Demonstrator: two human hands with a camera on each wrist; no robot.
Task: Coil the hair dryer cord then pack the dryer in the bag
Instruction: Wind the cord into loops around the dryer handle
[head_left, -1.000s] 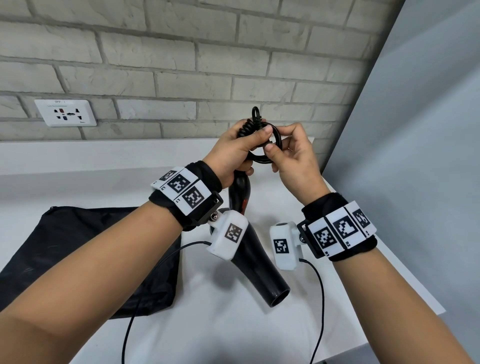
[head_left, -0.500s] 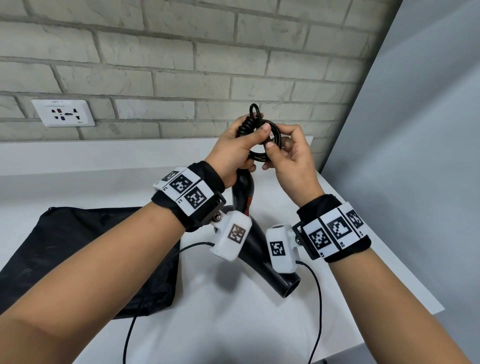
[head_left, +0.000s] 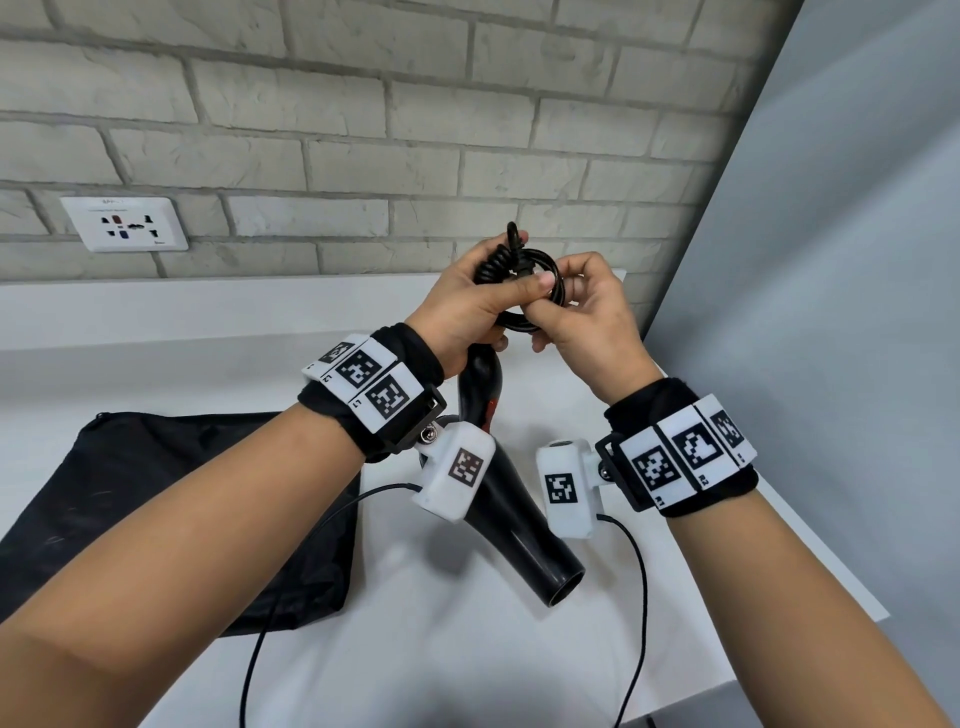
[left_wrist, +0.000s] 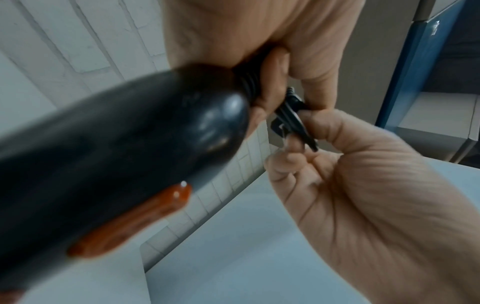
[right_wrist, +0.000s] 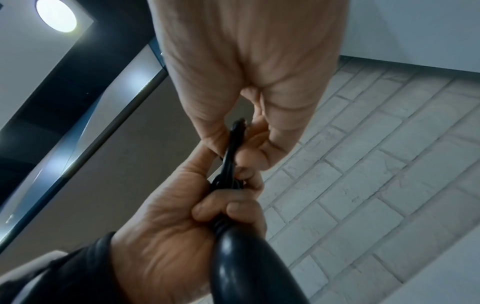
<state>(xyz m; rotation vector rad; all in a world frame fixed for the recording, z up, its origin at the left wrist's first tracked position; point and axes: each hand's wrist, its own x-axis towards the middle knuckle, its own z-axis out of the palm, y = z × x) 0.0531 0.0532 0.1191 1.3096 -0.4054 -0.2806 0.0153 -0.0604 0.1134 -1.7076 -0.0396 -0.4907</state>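
The left hand (head_left: 470, 306) hides much of the coiled cord (head_left: 524, 280).

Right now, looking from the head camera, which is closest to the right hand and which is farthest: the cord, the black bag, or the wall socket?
1. Cord: pinched in the right hand itself.
2. Black bag: flat on the table, lower left.
3. Wall socket: far left, up on the brick wall.
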